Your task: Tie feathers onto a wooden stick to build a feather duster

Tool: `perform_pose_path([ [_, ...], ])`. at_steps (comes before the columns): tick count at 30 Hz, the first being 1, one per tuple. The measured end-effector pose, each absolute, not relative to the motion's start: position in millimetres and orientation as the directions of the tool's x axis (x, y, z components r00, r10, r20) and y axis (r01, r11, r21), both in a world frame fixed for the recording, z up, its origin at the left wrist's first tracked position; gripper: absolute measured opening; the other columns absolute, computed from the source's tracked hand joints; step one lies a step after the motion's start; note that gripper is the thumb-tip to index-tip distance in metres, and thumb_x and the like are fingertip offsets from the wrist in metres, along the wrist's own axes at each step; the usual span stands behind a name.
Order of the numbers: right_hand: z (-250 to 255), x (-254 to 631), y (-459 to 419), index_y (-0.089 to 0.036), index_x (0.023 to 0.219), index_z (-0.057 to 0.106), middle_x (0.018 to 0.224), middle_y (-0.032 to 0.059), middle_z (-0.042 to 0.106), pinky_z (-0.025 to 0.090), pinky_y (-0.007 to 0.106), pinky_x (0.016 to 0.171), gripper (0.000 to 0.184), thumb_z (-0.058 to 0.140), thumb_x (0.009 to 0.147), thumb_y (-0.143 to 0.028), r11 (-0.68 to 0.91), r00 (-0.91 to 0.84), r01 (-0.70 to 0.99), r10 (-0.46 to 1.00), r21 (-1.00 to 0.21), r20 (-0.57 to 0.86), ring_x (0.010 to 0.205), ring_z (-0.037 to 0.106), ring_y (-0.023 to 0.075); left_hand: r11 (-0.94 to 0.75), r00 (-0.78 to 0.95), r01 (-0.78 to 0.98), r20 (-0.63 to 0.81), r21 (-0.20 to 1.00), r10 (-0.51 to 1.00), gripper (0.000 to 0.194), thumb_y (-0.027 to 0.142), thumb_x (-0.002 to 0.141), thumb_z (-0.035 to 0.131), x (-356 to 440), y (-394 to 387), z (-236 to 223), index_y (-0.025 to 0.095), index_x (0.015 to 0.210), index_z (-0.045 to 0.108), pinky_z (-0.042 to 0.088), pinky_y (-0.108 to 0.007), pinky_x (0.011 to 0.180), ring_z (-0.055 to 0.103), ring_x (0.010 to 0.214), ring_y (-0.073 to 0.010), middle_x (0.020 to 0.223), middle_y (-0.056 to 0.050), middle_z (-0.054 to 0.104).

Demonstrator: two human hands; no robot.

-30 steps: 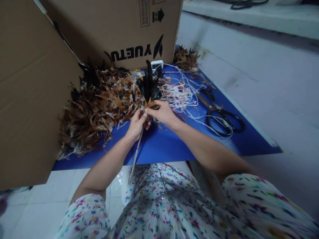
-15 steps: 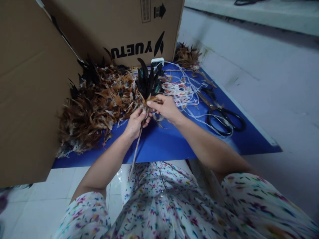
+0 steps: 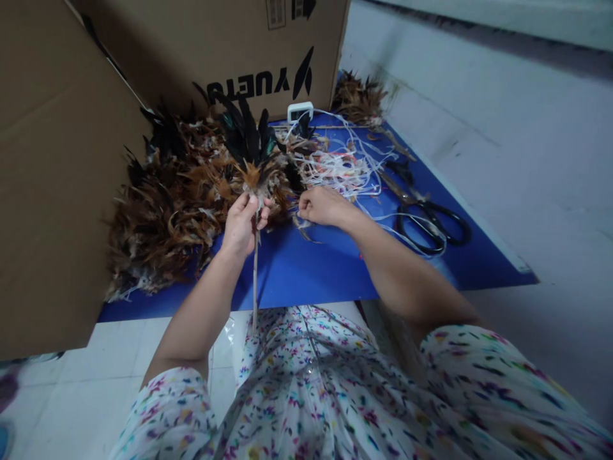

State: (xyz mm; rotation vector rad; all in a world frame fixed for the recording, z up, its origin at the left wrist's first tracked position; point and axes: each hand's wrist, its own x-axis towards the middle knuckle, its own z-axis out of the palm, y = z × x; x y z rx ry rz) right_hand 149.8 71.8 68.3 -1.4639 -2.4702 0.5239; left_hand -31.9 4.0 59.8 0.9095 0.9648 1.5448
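A cardboard box (image 3: 182, 45) stands at the far edge of the blue table (image 3: 320, 275), with a brown feather pile (image 3: 177, 191) along the left side. The feathered stick (image 3: 255, 268) spans the near edge, clamped under its plumes by the left hand (image 3: 241, 223). Scissors (image 3: 408, 200) lie towards the right edge. The right hand (image 3: 316, 206) curls apart from the stick; whether it pinches anything, I can't tell. The step seems to be arranging feathers; the next move likely calls for a steady left grip.
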Motion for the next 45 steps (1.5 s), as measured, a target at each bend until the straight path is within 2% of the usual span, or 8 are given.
perform_pose_path([
  [6,49.5,135.9,78.3,-0.014,0.114,0.068,0.101,0.0106,0.068,0.045,0.031,0.084,0.03,0.058,0.087,-0.023,0.578,-0.505,0.699,0.816,-0.42,0.282,0.093,0.062,0.021,-0.156,-0.173,-0.385,0.095,0.909,0.98,0.019,0.027,0.082,0.067,-34.4,4.6,64.1,0.015,0.075,0.053,0.029,-0.015,0.039,0.05,0.053,-0.0054,0.076,-0.003,0.064],
  [12,38.4,115.5,79.2,-0.01,0.108,0.07,0.111,0.0171,0.067,0.043,0.04,0.093,0.03,0.046,0.093,-0.021,0.688,-0.653,0.68,0.726,-0.253,0.216,0.104,0.058,0.0269,-0.139,-0.207,-0.396,0.06,0.908,0.977,0.016,0.023,0.085,0.063,-37.2,8.1,62.3,0.015,0.076,0.053,0.029,-0.014,0.039,0.05,0.053,-0.0051,0.074,-0.003,0.064],
  [18,42.3,127.2,86.8,-0.014,0.103,0.074,0.107,0.0088,0.073,0.048,0.036,0.094,0.03,0.055,0.081,-0.009,0.55,-0.422,0.539,0.832,-0.637,0.361,0.097,0.066,0.021,-0.125,-0.242,-0.404,0.026,0.906,0.97,0.016,0.021,0.086,0.061,-40.1,13.1,59.2,0.015,0.075,0.051,0.03,-0.014,0.039,0.051,0.051,-0.0051,0.073,-0.002,0.064],
  [23,61.1,142.4,84.9,-0.014,0.082,0.075,0.077,0.0039,0.073,0.051,0.031,0.073,0.018,0.064,0.068,-0.011,0.29,-0.237,0.081,0.935,-0.954,0.264,0.07,0.064,0.0144,-0.106,-0.26,-0.414,-0.006,0.904,0.965,0.015,0.024,0.085,0.062,-41.7,15.6,56.1,0.016,0.079,0.052,0.034,-0.015,0.04,0.056,0.054,-0.0073,0.075,-0.003,0.066],
  [27,77.5,148.8,77.7,-0.016,0.071,0.072,0.064,0.0008,0.068,0.049,0.025,0.065,0.011,0.068,0.06,-0.014,0.081,-0.329,-0.187,0.934,-0.979,0.14,0.065,0.063,0.0119,-0.099,-0.297,-0.405,-0.029,0.909,0.954,0.012,0.025,0.085,0.063,-40.8,15.2,53.9,0.016,0.083,0.055,0.052,-0.018,0.057,0.064,0.069,-0.0102,0.077,-0.002,0.067],
  [32,84.3,146.3,68.5,-0.016,0.069,0.072,0.059,0.0002,0.067,0.044,0.022,0.055,0.013,0.069,0.056,-0.016,-0.042,-0.422,-0.211,0.905,-0.977,0.052,0.058,0.06,0.0102,-0.026,-0.226,-0.419,-0.076,0.908,0.971,0.015,0.028,0.084,0.064,-33.9,10.6,54.1,0.017,0.089,0.055,0.059,-0.03,0.075,0.069,0.078,-0.014,0.08,-0.002,0.068],
  [41,77.4,138.5,62.7,-0.016,0.076,0.068,0.067,0.0006,0.068,0.044,0.023,0.059,0.014,0.069,0.062,-0.015,-0.015,-0.422,-0.172,0.904,-0.985,0.06,0.065,0.06,0.0103,0.108,-0.106,-0.357,-0.155,0.928,0.982,0.024,0.034,0.084,0.067,-23.0,4.7,54.8,0.019,0.098,0.054,0.052,-0.019,0.048,0.063,0.059,-0.009,0.08,0.0,0.065],
  [45,73.5,131.6,60.1,-0.018,0.091,0.06,0.073,-0.0015,0.068,0.043,0.022,0.055,0.036,0.071,0.057,-0.012,-0.04,-0.411,-0.179,0.911,-0.983,0.038,0.066,0.062,0.0107,0.035,-0.101,-0.387,-0.081,0.922,0.992,0.023,0.03,0.08,0.071,-23.6,5.9,51.0,0.017,0.089,0.054,0.046,-0.015,0.045,0.057,0.056,-0.0055,0.073,0.003,0.058],
])
